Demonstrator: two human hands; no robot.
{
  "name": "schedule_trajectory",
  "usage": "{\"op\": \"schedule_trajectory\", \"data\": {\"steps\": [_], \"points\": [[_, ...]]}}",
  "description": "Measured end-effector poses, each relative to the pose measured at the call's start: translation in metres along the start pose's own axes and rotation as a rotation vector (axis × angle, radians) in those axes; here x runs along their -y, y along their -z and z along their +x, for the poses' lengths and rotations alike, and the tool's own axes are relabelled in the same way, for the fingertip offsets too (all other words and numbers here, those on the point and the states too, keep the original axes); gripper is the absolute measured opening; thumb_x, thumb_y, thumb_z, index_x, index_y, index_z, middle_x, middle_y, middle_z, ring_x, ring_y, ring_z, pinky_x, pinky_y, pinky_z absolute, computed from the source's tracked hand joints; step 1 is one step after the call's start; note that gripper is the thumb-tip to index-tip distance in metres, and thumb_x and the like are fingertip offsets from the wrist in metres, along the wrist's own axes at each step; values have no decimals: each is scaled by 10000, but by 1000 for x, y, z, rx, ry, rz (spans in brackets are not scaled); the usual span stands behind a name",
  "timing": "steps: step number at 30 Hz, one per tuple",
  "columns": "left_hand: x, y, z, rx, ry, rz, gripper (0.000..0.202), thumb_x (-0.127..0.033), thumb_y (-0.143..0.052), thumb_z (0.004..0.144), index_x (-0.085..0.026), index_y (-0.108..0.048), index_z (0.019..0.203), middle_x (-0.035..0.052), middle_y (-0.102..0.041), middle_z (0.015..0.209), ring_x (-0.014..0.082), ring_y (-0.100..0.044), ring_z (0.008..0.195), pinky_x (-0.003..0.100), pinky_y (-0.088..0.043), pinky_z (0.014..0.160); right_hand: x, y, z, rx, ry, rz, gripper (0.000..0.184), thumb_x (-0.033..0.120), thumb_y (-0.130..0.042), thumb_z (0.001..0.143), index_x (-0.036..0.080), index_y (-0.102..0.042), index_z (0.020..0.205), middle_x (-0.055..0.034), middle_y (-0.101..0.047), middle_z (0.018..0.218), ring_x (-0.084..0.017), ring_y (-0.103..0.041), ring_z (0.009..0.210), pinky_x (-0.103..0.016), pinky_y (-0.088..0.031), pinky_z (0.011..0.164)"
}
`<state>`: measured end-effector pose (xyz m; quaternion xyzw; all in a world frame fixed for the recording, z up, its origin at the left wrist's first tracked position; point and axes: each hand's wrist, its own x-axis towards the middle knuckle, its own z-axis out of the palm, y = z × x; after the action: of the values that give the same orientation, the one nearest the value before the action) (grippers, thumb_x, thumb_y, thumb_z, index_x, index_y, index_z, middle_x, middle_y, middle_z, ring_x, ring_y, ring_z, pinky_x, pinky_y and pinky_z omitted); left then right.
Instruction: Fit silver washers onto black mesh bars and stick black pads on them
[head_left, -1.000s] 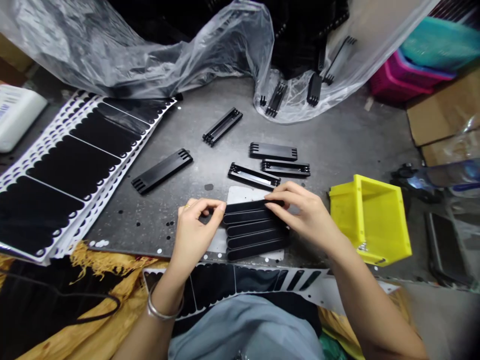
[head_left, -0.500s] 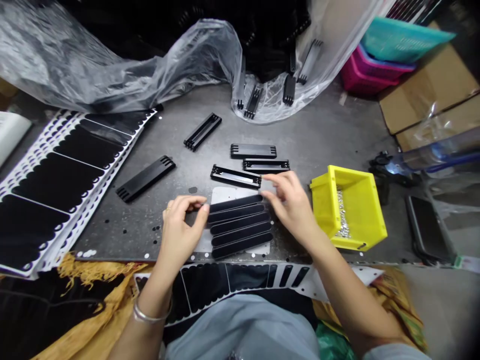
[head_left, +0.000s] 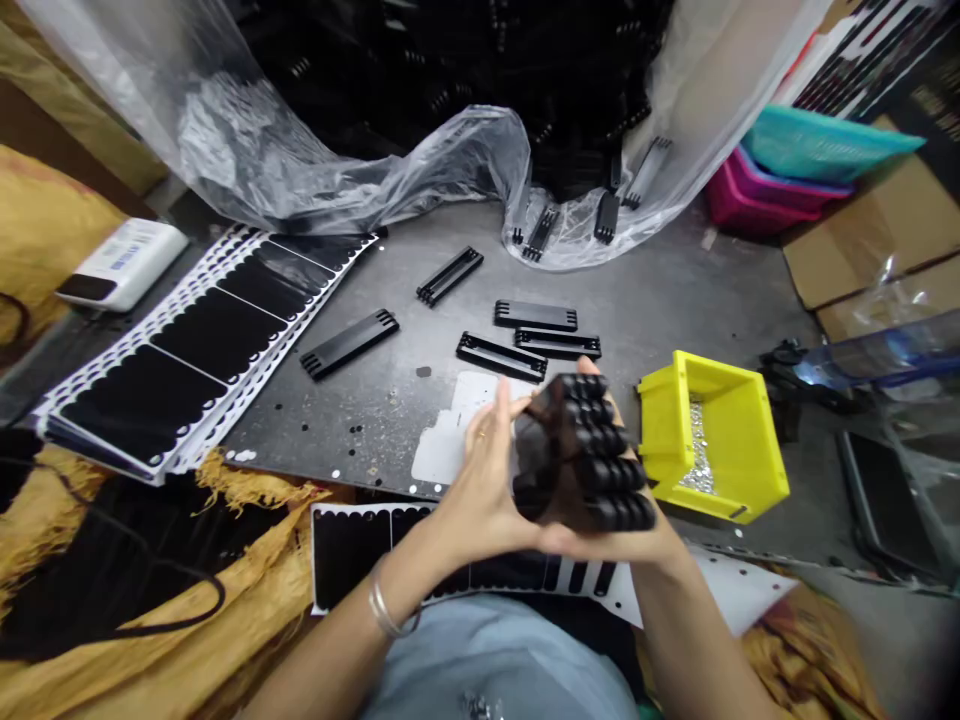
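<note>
1. A set of black rounded-end strips [head_left: 581, 455] is held clear of the table, just left of the yellow bin [head_left: 679, 420], between that bin and the person's body.
2. The set is clasped by the left hand [head_left: 484, 490] at the edge away from the bin, with fingers closed onto it and the thumb up.
3. It is cradled from below by the right hand [head_left: 607, 545], whose fingertips are curled over the far edge. Both hands are closed on it.
4. The two-sided hold appears to be used so that the limp, layered strips are kept together and do not sag.
5. The strips' long axes are laid roughly across the view. Their rounded ends are turned toward the bin, and the strips are ranked one behind another from near to far. Detail is blurred.
6. Small metal pieces [head_left: 701, 440] can be seen inside the bin.
7. Left of the bin, a bare white backing sheet [head_left: 450, 440] lies on the grey table [head_left: 675, 310], and black slotted plastic parts [head_left: 501, 357] lie beyond it.
</note>
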<state>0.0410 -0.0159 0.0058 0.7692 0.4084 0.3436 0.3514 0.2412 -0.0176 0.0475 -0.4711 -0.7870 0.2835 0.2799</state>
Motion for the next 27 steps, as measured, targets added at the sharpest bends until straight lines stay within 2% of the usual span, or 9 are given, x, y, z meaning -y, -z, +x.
{"op": "schedule_trajectory", "data": {"steps": [2, 3, 5, 8, 11, 14, 17, 21, 27], "points": [[7, 19, -13, -38, 98, 76, 1405, -616, -856, 724, -247, 126, 1658, 220, -382, 1625, 421, -353, 1504, 621, -285, 1218, 8, -5, 26, 60, 47, -105, 1261, 731, -709, 810, 222, 45, 1684, -200, -392, 1595, -388, -480, 1433, -589, -438, 1168], [11, 32, -23, -68, 149, 159, 1246, -570, -854, 752, -260, -63, 1664, 199, -435, 1589, 406, -394, 1476, 618, -286, 1213, 10, -10, 38, 111, 71, -182, 1263, 675, -773, 782, 200, -32, 1688, -218, -434, 1547, -410, -474, 1420, -619, -404, 1179], [20, 57, -45, -86, 208, 303, 704, -434, -807, 845, -296, -489, 1458, 114, -607, 1406, 346, -531, 1347, 579, -343, 1166, 8, -25, 56, 234, 108, -358, 1316, 625, -880, 685, 140, -160, 1674, -243, -517, 1443, -443, -485, 1384, -653, -358, 1191], [25, 79, -81, -7, 241, 272, 176, -352, -693, 951, -263, -662, 1100, 44, -720, 1144, 251, -661, 1122, 431, -485, 1011, 0, -40, 59, 325, 123, -448, 1436, 708, -917, 564, 105, -206, 1657, -275, -479, 1515, -471, -412, 1461, -664, -272, 1240], [24, 73, -110, 41, 315, 278, 176, -370, -587, 1019, -255, -698, 1091, 37, -766, 1122, 226, -708, 1048, 384, -529, 950, -6, -23, 30, 241, 59, -402, 1239, 769, -760, 749, 191, -164, 1670, -219, -337, 1667, -409, -295, 1561, -638, -227, 1272], [24, 51, -119, 43, 364, 365, 315, -426, -524, 1042, -240, -708, 1218, 61, -770, 1227, 269, -697, 1142, 458, -490, 1054, -9, 9, -12, 55, -105, -361, 724, 582, -584, 996, 326, -305, 1613, -107, -515, 1569, -322, -471, 1455, -591, -351, 1203], [25, 26, -111, 94, 425, 359, 373, -476, -486, 1052, -231, -746, 1160, 68, -789, 1162, 286, -696, 1099, 480, -493, 1014, -11, 21, -45, 15, -159, -339, 444, 455, -554, 1045, 359, -495, 1474, -70, -637, 1415, -293, -581, 1318, -552, -423, 1115], [21, 0, -100, 106, 414, 292, 343, -501, -553, 1024, -255, -778, 1103, 52, -804, 1023, 249, -687, 933, 417, -500, 881, -11, -1, -66, 76, -121, -270, 334, 370, -562, 1052, 340, -580, 1384, -74, -643, 1377, -271, -598, 1280, -521, -458, 1083], [-6, -12, -97, -53, 305, 218, 111, -315, -673, 955, -265, -766, 920, 46, -733, 967, 237, -663, 930, 405, -491, 843, -11, -21, -80, -63, -94, -315, 346, 345, -621, 1017, 294, -608, 1359, -136, -587, 1368, -295, -625, 1199, -530, -501, 995]]}}
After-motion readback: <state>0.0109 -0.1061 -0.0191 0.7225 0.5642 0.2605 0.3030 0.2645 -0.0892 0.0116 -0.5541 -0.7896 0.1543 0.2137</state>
